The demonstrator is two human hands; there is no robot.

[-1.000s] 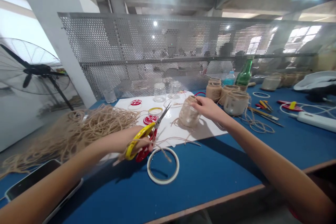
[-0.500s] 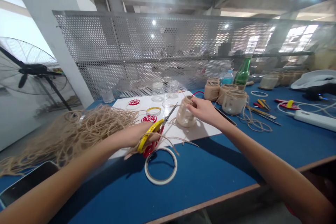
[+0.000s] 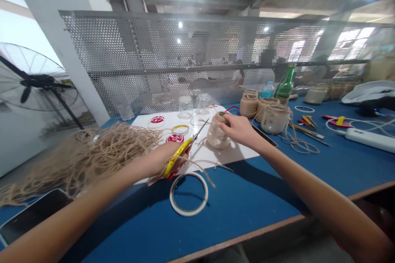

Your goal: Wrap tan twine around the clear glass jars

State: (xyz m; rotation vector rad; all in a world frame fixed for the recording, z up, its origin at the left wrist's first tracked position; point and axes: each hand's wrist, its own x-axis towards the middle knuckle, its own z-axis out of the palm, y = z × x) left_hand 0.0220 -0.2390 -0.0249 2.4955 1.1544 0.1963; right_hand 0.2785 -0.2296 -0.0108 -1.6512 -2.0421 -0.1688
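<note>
My left hand (image 3: 166, 158) is closed on a pair of scissors with yellow and red handles (image 3: 178, 157); the metal blades point up and to the right, toward the jar. Strands of jute twine (image 3: 202, 162) trail from around that hand. With its fingers at the rim, my right hand (image 3: 239, 126) grips a glass jar (image 3: 218, 136) with twine wound about its neck. The jar is upright on a white sheet (image 3: 237, 152). A white tape ring (image 3: 189, 211) lies just in front of the scissors.
A heap of jute twine (image 3: 108, 152) spreads at left beside a phone (image 3: 33, 213). Clear jars (image 3: 185, 107) stand at the back, red lids (image 3: 175, 139) before them. Twine-wrapped jars (image 3: 248, 104), a green bottle (image 3: 286, 82), tools (image 3: 308, 131) and a power strip (image 3: 370, 137) are at right.
The scissors have turned and their blades and handles look closer together. The twine end by my left hand has shifted slightly right. My right hand and the jar have stayed put.
</note>
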